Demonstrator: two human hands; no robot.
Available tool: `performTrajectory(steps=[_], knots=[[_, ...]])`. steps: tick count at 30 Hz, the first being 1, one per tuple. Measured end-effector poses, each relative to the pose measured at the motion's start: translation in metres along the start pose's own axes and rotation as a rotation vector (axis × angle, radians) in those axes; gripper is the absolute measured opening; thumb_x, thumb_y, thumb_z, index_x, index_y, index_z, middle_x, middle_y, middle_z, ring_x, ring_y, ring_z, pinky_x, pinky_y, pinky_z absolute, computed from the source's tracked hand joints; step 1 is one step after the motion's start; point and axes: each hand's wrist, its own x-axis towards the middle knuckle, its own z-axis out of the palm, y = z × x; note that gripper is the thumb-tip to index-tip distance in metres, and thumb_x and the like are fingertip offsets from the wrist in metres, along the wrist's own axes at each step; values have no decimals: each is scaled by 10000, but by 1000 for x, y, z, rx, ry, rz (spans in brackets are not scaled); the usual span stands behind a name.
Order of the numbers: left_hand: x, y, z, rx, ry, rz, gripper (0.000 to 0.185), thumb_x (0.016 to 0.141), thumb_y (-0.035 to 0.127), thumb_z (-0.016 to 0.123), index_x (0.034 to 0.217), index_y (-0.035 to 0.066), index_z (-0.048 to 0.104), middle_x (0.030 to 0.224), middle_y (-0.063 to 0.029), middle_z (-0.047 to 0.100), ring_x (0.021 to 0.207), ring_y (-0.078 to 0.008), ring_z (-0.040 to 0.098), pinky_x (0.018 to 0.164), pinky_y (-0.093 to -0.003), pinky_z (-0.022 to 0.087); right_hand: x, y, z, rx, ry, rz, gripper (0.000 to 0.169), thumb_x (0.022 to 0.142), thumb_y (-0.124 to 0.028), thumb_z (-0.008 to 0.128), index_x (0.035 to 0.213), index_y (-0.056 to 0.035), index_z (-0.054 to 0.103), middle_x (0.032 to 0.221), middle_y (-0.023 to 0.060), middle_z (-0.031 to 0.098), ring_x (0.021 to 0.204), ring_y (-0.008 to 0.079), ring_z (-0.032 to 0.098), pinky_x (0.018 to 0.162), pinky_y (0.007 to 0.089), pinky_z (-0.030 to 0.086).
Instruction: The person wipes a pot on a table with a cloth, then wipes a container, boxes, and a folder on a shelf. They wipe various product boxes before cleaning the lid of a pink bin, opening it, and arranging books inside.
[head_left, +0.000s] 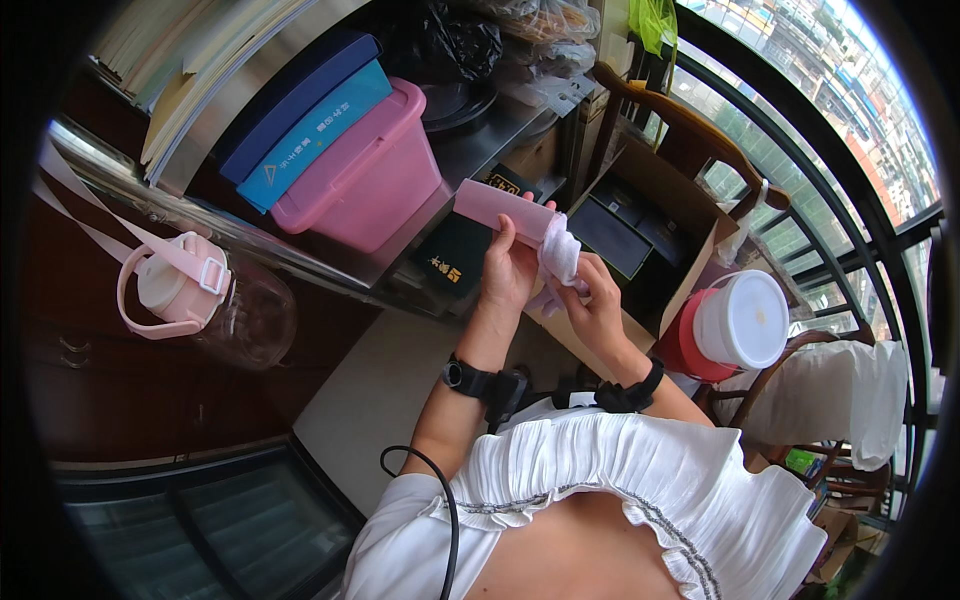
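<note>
A pale pink tube-shaped item (510, 212), perhaps a roll or a small box, lies across the fingers of my left hand (508, 274), with the thumb along its near side. Against its right end is a bunched, twisted lilac cloth (559, 251). The fingertips of my right hand (596, 304) pinch the lower part of this cloth, and a loose end hangs between the hands. Both hands are raised in front of me, above the floor and the edge of an open cardboard box. The far fingers of my left hand are partly hidden behind the pink item.
A pink plastic bin (367, 180) and dark green boxes (446, 259) stand on the shelf ahead. At right are an open cardboard box (690, 274), a white lidded bucket (754, 319) over a red one, and wooden chairs. A pink-lidded clear bottle (255, 315) hangs at left.
</note>
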Motion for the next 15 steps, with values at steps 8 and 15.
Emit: performTrajectory(steps=[8, 15], knots=[[-1, 8, 4, 128, 86, 106, 609, 1005, 291, 585, 1493, 46, 316, 1485, -145, 443, 1400, -376, 416, 1138, -493, 389, -1, 43, -21, -284, -466, 29, 337, 803, -147, 775, 1091, -41, 634, 961, 97, 672, 878, 270, 673, 764, 340, 539], [-9, -18, 4, 432, 69, 57, 613, 1018, 288, 572, 1503, 93, 251, 1468, -146, 451, 1347, -316, 479, 1117, -450, 413, 16, 36, -32, 424, -372, 682, 638, 883, -470, 746, 1275, 8, 587, 1092, 111, 665, 948, 160, 645, 825, 289, 531]])
